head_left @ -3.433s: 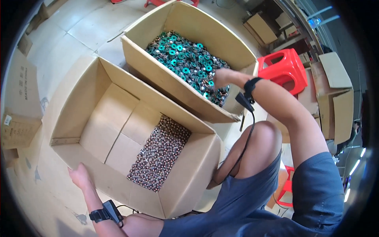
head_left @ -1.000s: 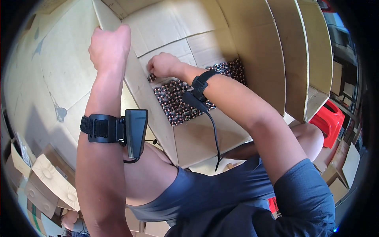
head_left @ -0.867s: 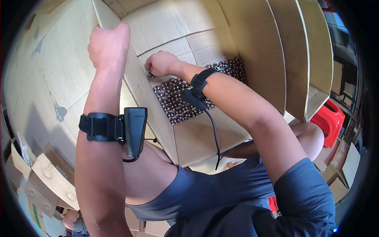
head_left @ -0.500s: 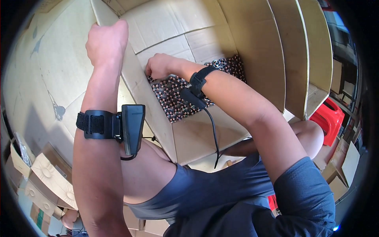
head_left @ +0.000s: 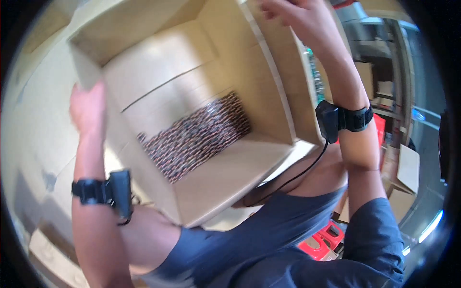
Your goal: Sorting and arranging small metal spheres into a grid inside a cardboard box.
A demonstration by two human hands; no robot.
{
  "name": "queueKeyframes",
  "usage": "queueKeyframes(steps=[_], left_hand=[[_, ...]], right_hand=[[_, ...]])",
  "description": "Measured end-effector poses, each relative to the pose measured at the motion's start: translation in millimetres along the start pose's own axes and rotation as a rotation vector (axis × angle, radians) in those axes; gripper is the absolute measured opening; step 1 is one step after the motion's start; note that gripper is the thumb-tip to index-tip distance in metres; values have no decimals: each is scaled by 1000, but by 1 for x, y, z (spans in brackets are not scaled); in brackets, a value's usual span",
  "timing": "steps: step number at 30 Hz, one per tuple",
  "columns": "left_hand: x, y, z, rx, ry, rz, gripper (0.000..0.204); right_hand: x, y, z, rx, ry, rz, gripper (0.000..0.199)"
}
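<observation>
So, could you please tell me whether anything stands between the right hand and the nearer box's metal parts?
Yes, the right wall of the nearer box stands between the right hand and the metal parts; nothing visible covers them from above.

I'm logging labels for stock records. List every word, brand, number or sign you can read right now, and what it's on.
None: no text is readable in this picture.
Open cardboard box: no print that I can make out.
Small metal parts: too small and blurred to tell any marking.
Black wrist device, left arm: blurred, nothing legible.
Carton at far right: too small to read anything.
</observation>
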State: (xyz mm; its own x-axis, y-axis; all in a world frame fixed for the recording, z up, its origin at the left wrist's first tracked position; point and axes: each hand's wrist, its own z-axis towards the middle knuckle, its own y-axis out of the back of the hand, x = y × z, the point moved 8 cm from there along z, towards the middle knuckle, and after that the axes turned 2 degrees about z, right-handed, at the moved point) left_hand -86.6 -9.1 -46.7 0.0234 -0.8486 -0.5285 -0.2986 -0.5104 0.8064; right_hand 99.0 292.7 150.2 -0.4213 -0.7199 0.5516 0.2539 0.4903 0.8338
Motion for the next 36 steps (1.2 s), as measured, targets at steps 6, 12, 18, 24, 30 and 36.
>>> queueKeyframes(steps=[6, 12, 18, 24, 30, 36], left_hand=[[-1, 0, 6, -19, -12, -32, 53], [-9, 8, -2, -25, 7, -3, 52], [29, 12, 8, -103, -106, -80, 57], [-19, 10, -11, -53, 57, 17, 51], [-13, 10, -9, -20, 92, 67, 49], [-2, 19, -6, -62, 90, 147, 52]], right_hand=[[-243, 113, -63, -188, -537, -458, 34], [-354, 32, -137, 231, -868, -591, 35], [-398, -26, -124, 329, -813, -644, 32], [-443, -57, -142, 224, -745, -282, 39], [-521, -6, -131, 38, -752, -475, 48], [-431, 64, -105, -362, -823, -438, 37]])
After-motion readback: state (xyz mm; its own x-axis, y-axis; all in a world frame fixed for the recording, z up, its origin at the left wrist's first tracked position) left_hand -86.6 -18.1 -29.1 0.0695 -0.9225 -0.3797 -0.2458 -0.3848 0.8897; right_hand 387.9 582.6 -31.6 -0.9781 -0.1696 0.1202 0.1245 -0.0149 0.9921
